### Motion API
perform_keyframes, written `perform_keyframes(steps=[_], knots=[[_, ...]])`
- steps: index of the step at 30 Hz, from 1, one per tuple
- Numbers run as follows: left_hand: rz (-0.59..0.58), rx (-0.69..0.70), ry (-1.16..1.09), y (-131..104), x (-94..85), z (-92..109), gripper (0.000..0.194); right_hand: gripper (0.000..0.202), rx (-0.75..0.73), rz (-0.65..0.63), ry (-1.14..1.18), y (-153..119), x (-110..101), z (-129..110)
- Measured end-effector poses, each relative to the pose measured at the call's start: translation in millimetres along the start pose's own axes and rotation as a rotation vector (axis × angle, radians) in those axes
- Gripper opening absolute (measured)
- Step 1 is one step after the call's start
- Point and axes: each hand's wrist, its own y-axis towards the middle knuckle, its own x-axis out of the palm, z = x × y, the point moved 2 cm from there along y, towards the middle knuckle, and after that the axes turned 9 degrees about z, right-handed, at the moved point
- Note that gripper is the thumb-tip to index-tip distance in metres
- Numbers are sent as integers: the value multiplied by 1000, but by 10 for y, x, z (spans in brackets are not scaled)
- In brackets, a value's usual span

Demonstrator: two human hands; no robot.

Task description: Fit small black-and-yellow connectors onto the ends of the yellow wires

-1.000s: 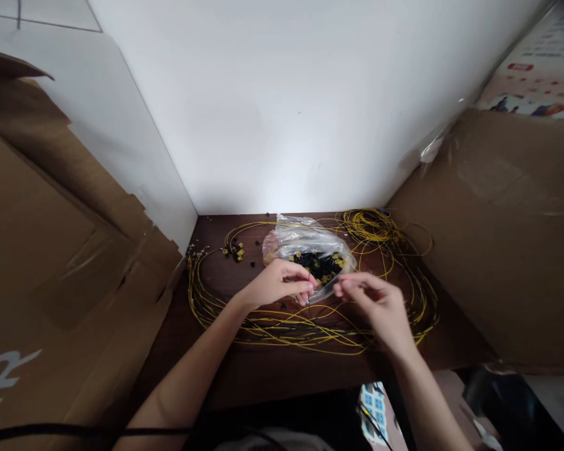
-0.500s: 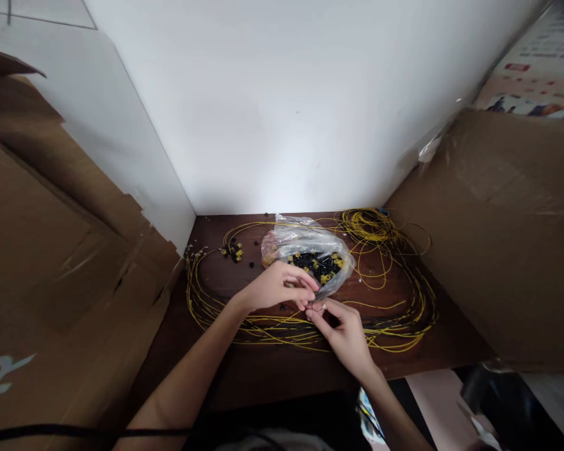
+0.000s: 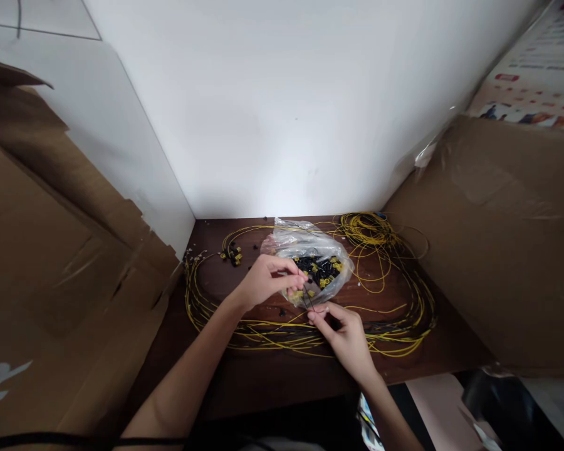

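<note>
My left hand pinches a thin black wire just in front of the plastic bag. The wire runs down to my right hand, whose thumb and fingertips are closed on it as well. Behind my hands lies an open clear plastic bag of small black and yellow parts. Long yellow and black wires curve in a wide loop beneath and around both hands.
A tangled yellow wire coil lies at the back right. A few black and yellow parts sit at the left. Cardboard on the left, cardboard on the right and a white panel behind enclose the brown tabletop.
My left hand has moved up and left, away from my right hand, and a stretch of black wire now shows between them. My right hand has barely moved.
</note>
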Motion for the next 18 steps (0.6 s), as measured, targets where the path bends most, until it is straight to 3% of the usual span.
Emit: perform_keyframes(steps=[3,8,11,13,18], knots=[[25,-7,13,1,-20,14,12,20,1,-3,-2,-2,0,4],[-250,-92,195,-50,129,-131,19,21,-21,-24,-33,3,2,-14],[-294,-67,249,-61,198,-182,17,23,-32,-29,-39,2,2,-8],[-228,-45,194,-38,188,-172,16,22,-20,-26,-16,0,2,8],[190,69,6,42,-8,-73,17,21,12,-2,36,-5,-4,35]])
